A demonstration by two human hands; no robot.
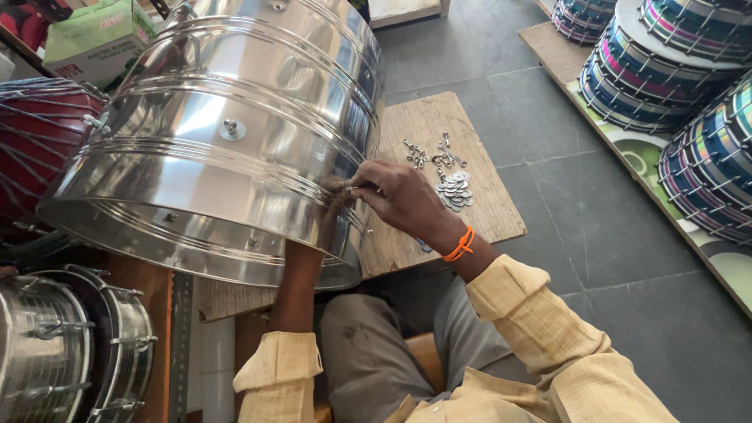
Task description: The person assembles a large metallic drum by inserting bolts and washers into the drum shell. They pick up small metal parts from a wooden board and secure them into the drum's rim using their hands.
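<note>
A big shiny steel drum shell (pixel 235 117) lies on its side across a wooden board (pixel 486 211). My right hand (pixel 395 196) presses its fingertips against the shell's outer wall near the lower rim, pinching something small that I cannot make out. An orange band circles that wrist. My left arm (pixel 298 290) reaches up inside the shell's open end, and the hand itself is hidden behind the steel. A bolt with a washer (pixel 232 128) sticks out of the shell wall higher up.
Loose bolts (pixel 427 151) and a pile of washers (pixel 454 190) lie on the board beyond my right hand. Finished drums with coloured lacing (pixel 666 70) are stacked at the right. A red drum (pixel 31 133) and a steel drum (pixel 70 352) sit at the left. The floor is grey tile.
</note>
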